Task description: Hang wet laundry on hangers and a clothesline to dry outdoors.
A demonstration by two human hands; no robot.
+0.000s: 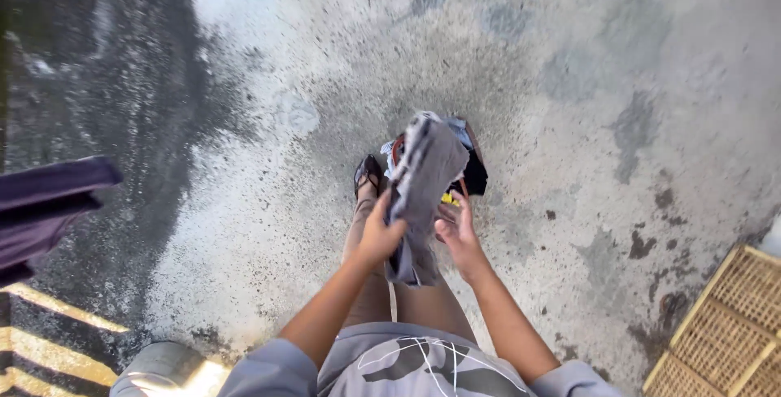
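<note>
I look straight down at a concrete floor. My left hand (381, 230) grips a grey, damp-looking cloth (423, 181) that hangs down between my arms. My right hand (457, 230) touches the same cloth from the right side, fingers partly spread under it. Below the cloth sits a container (472, 161) with dark and coloured fabric in it, mostly hidden by the cloth. My foot in a black sandal (368, 173) stands just left of it.
The concrete floor (569, 80) is pale with dark stains, and wet and dark at the left (106, 80). A purple cloth (45, 202) hangs at the left edge. A woven wicker mat (728, 324) lies at the lower right. A grey rounded object (163, 364) sits at the bottom left.
</note>
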